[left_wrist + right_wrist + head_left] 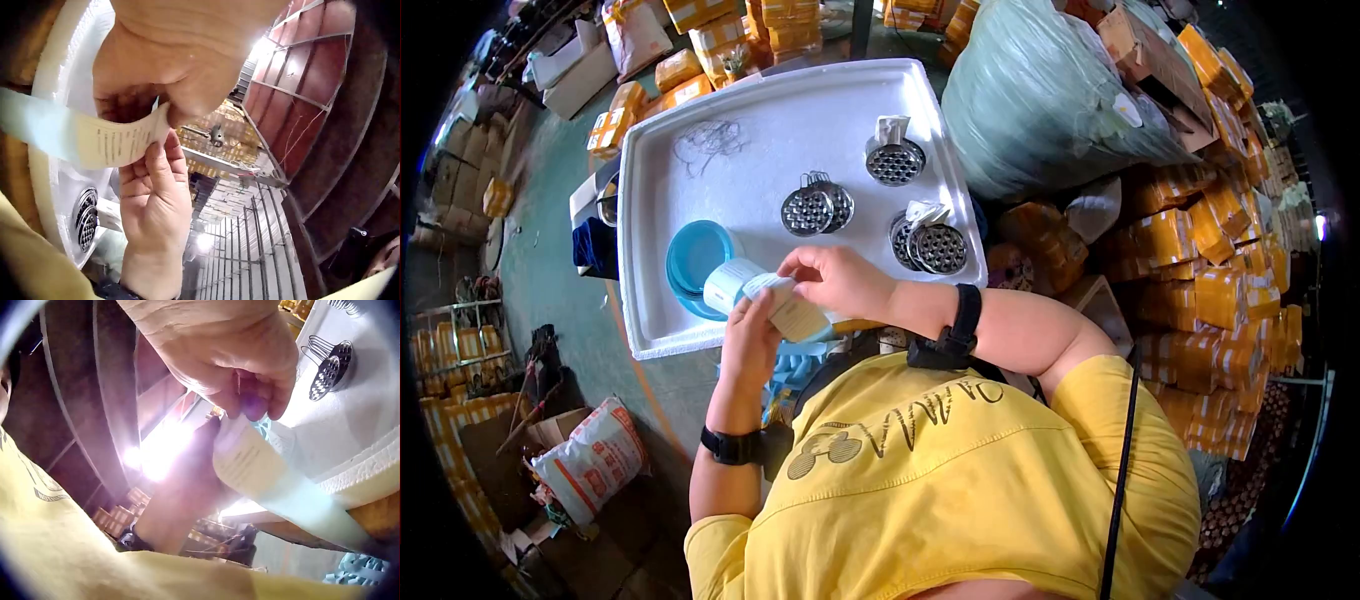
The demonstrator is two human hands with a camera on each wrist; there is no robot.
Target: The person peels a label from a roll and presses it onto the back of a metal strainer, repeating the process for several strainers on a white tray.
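My left hand (pixel 750 335) pinches a paper label strip (pixel 800 318), pale with printed lines and a light blue backing. From the other side my right hand (pixel 837 282) pinches the strip's upper edge, its fingertips close to the left ones. In the left wrist view the strip (pixel 115 140) curves past both hands; the right thumb (pixel 159 165) lies on its printed end. A white, printed curved piece (pixel 733 285) stands beside the left fingers, overlapping a light blue round tub (pixel 700 232).
On the white foam tray (pixel 800 90) lie perforated metal discs with wire loops (pixel 808 212), others with white paper attached (pixel 895 162) (pixel 940 248), and tangled thin strands (pixel 712 145). A bulky pale green plastic bag (pixel 1060 100) stands right. Taped boxes (pixel 1200 265) are stacked around.
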